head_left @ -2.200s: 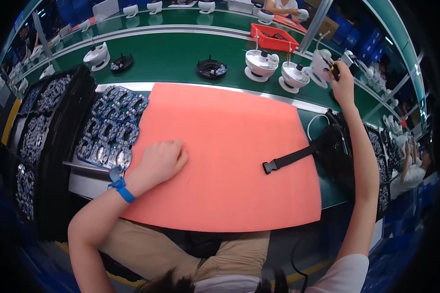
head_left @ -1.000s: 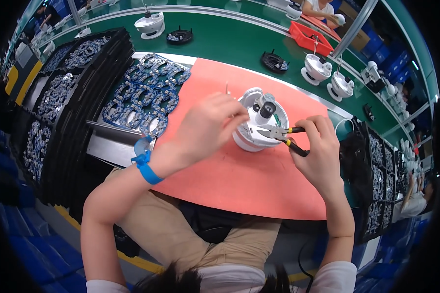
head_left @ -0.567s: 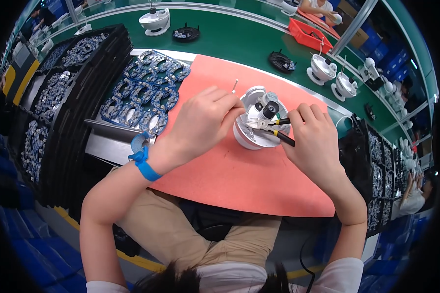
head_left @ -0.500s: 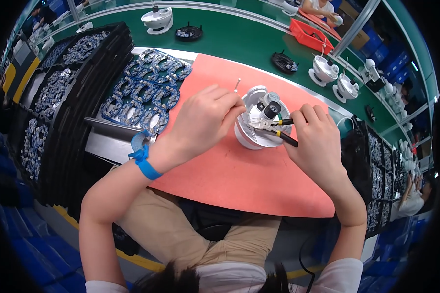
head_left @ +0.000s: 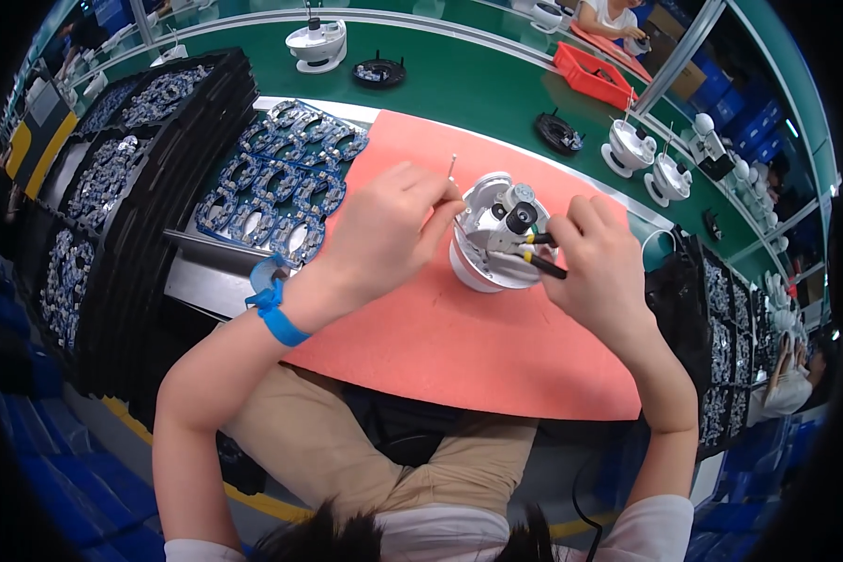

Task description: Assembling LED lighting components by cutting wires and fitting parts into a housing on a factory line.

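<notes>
Your left hand (head_left: 384,225) pinches the near-left rim of the white dome housing (head_left: 492,248) on the orange mat (head_left: 459,328). Your right hand (head_left: 595,267) grips black-handled pliers (head_left: 534,253), whose tips are hidden inside the housing.

Open mat in front, crowded edges at the table

Bare orange mat (head_left: 459,337) lies near and right of the white dome unit (head_left: 493,245), leaving passage there. Blue trays of ring parts (head_left: 286,183) wall off the left; black discs (head_left: 559,132) and white units (head_left: 632,145) stand on the far green belt (head_left: 459,89).
</notes>
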`<state>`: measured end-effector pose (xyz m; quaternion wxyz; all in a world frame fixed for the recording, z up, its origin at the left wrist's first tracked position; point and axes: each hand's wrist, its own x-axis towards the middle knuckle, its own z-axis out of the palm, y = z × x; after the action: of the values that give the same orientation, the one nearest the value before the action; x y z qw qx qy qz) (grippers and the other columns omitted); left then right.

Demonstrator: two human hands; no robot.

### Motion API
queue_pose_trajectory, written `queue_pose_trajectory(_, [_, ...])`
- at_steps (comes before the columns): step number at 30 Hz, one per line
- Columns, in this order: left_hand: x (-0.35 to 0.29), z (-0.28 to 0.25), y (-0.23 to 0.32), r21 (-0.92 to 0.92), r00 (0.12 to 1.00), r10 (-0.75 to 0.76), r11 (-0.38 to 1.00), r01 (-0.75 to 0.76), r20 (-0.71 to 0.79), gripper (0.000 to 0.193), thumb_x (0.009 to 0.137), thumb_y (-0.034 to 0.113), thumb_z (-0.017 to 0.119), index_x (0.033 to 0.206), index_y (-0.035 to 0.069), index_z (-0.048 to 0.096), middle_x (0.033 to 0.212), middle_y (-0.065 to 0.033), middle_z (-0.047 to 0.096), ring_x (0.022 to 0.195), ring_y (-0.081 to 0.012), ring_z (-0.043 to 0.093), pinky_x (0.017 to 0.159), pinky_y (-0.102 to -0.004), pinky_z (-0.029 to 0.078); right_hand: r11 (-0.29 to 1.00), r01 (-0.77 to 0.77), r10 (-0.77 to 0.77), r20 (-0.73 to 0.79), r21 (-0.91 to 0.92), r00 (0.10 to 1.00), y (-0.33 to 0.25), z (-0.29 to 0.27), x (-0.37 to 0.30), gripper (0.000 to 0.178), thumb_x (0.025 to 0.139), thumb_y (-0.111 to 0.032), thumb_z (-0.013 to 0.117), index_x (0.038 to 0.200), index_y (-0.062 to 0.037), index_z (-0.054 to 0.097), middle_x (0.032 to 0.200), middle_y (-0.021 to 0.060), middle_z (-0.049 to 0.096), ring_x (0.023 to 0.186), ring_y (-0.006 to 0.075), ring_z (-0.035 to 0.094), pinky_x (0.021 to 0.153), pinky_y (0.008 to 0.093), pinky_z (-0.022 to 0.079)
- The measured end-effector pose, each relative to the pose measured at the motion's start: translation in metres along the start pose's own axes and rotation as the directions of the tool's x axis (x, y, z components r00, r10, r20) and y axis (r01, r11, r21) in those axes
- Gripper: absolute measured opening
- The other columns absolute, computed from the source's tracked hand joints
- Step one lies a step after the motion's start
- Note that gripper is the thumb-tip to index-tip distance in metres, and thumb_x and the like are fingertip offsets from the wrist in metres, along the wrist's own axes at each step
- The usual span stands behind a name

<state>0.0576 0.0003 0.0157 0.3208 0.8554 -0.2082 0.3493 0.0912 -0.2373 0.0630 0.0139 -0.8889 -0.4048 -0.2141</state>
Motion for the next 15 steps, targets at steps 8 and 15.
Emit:
queue_pose_trajectory(8, [0.004, -0.021, -0.012, -0.034, 0.983, -0.172, 0.984, 0.174, 0.071, 0.007, 0.084, 0.005, 0.065, 0.082, 0.001, 0.06, 0.078, -0.0132, 0.064, 0.07, -0.0277, 0.063, 0.061, -0.036, 0.05, 0.916, 0.324, -0.329, -0.019, 0.238, 0.944, 0.009, 0.024, -0.027, 0.033, 0.071, -0.015, 0.075, 0.101, -0.011, 0.061, 0.093, 0.004, 0.058, 0.092, 0.0231, 0.059, 0.082, 0.0384, 0.045])
queue_pose_trajectory(15, [-0.007, -0.011, -0.017, 0.039, 0.915, -0.319, 0.947, 0.32, 0.248, 0.007, 0.086, 0.004, 0.064, 0.083, -0.001, 0.06, 0.073, -0.0123, 0.065, 0.064, -0.0225, 0.064, 0.058, -0.0322, 0.049, 0.915, 0.367, -0.346, -0.147, 0.164, 0.927, 0.038, 0.049, -0.013, 0.023, 0.077, -0.019, 0.07, 0.097, -0.0126, 0.059, 0.089, 0.0029, 0.054, 0.087, 0.0213, 0.055, 0.078, 0.0378, 0.04])
